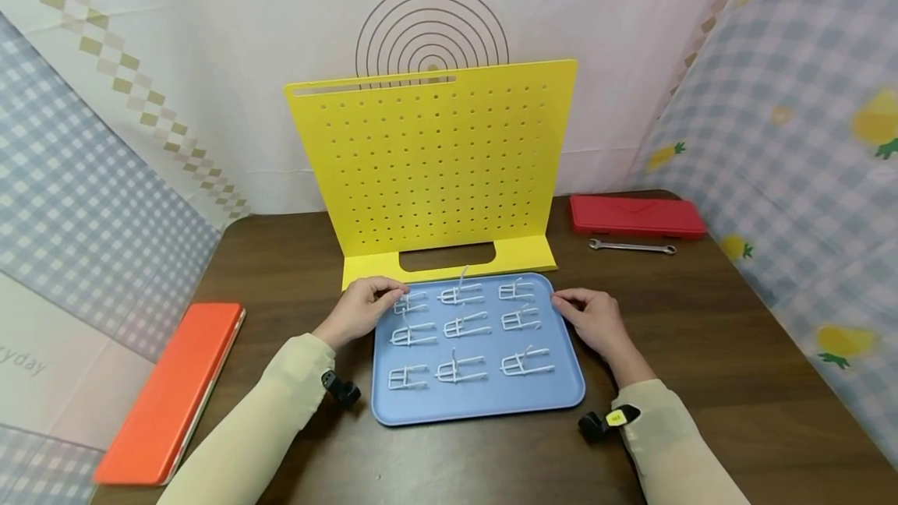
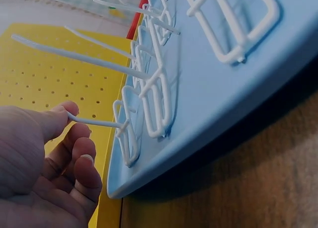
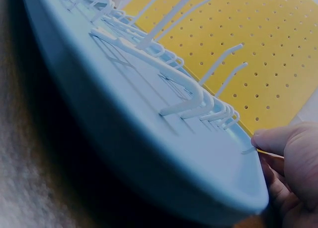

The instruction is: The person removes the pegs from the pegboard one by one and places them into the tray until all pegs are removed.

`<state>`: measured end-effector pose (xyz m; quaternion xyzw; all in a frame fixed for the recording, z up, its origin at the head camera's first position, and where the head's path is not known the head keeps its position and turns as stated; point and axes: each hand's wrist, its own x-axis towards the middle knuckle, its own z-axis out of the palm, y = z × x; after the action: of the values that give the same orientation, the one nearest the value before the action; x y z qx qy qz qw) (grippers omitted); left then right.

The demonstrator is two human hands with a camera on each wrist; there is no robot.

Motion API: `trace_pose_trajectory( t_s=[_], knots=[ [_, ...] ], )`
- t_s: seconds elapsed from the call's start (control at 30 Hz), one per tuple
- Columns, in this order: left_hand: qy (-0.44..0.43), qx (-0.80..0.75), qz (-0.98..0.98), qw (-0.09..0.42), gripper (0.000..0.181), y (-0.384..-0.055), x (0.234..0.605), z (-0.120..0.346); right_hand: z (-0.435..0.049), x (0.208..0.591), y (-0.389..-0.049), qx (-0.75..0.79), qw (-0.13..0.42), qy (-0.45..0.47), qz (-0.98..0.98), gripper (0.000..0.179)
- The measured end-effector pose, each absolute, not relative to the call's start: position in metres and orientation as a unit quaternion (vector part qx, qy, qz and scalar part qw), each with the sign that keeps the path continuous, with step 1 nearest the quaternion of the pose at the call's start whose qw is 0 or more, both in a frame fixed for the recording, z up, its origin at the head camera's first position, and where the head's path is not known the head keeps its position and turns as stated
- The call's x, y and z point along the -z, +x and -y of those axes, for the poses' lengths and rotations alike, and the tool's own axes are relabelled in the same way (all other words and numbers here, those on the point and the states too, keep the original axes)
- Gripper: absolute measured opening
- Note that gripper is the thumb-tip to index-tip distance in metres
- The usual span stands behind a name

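Observation:
A blue tray (image 1: pixel 477 404) bears several white wire pegboard hooks (image 1: pixel 456 369), laid out in rough rows. My left hand (image 1: pixel 358 309) is at the tray's far left corner. In the left wrist view its thumb and forefinger pinch the upright prong of a white hook (image 2: pixel 130 138), whose base sits on the tray. On the opposite side, my right hand (image 1: pixel 592 318) grips the tray's right rim near the far corner, thumb on top and fingers below in the right wrist view.
A yellow pegboard (image 1: pixel 435 162) stands upright right behind the tray. To the far right lie a red case (image 1: pixel 634 217) and a wrench (image 1: pixel 631 247). An orange-red flat case (image 1: pixel 171 392) lies at the left table edge. Patterned cloth hangs around the brown table (image 1: pixel 701 365).

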<state>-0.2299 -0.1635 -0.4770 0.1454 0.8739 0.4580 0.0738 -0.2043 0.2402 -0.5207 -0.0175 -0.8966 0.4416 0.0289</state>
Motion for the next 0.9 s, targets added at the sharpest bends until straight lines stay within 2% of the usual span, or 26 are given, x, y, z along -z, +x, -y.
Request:
trace_pose_trajectory(
  t_s=[0.5,0.73,0.9],
  knots=[
    [0.126,-0.448,-0.884,0.042,0.026,-0.223,0.487,0.174,-0.237,0.525,-0.208,-0.441,0.017,-0.020,0.897,0.032],
    [0.096,-0.454,-0.885,-0.015,0.028,-0.206,0.484,0.198,-0.236,0.526,-0.211,-0.447,0.025,-0.010,0.894,0.030],
    [0.120,-0.393,-0.909,-0.071,0.028,-0.183,0.484,0.221,-0.237,0.526,-0.212,-0.445,0.039,-0.004,0.895,0.029]
  ],
)
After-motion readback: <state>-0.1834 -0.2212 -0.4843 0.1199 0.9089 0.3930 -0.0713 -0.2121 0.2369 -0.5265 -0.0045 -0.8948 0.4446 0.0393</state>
